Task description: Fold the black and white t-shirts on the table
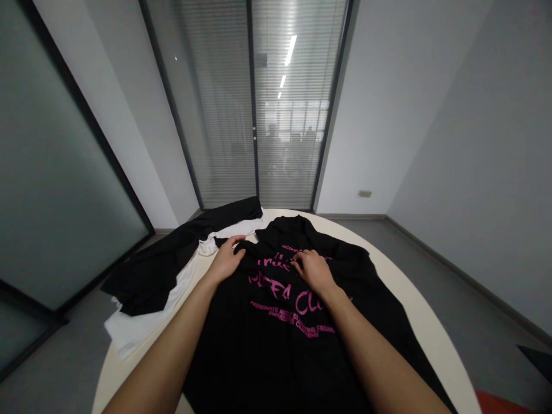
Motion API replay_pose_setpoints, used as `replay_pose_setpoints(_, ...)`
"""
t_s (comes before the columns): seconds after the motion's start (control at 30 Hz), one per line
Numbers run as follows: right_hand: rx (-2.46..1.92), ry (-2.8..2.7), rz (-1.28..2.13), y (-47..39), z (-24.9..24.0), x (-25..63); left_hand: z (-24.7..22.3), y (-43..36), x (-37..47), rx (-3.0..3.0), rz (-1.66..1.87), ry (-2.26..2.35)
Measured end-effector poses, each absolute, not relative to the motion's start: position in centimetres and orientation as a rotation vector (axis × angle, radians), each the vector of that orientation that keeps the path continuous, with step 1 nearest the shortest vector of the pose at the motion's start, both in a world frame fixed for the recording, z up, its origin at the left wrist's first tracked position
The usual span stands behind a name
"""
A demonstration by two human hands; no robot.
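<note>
A black garment (276,356) with pink lettering is spread over the round table, its far edge rumpled. At its upper left edge, my left hand (228,259) has thumb and fingertips closed around a bit of the black cloth. My right hand (313,268) rests on the lettering near the upper middle, fingers curled down against the fabric; whether it pinches any cloth is hard to make out. Part of the print is hidden under my right hand and forearm.
Left of the black garment lie another black garment (150,276) and white cloth (150,325) beneath it. The pale tabletop (425,310) shows along the right rim. Glass panels with blinds (224,115) stand beyond the table.
</note>
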State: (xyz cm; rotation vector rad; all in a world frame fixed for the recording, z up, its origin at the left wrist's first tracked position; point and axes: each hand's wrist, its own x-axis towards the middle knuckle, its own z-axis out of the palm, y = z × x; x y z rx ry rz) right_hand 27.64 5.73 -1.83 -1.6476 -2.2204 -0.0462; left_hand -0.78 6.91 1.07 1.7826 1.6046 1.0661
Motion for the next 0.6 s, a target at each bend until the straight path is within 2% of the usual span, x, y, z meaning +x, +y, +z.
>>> replay_pose_setpoints(0.17,-1.664,-1.989,-0.010,6.4,-2.3,27.7,0.3,6.6,-1.7,1.720,0.813,1.912)
replay_pose_setpoints(0.33,-1.593,-1.798,0.026,7.0,-2.4,28.6,-0.3,6.1,-2.4,1.777,0.577,1.968)
replay_pose_setpoints(0.6,-1.480,-1.914,0.009,7.2,-3.0,28.8,0.1,7.0,-2.9,1.781,0.792,2.036)
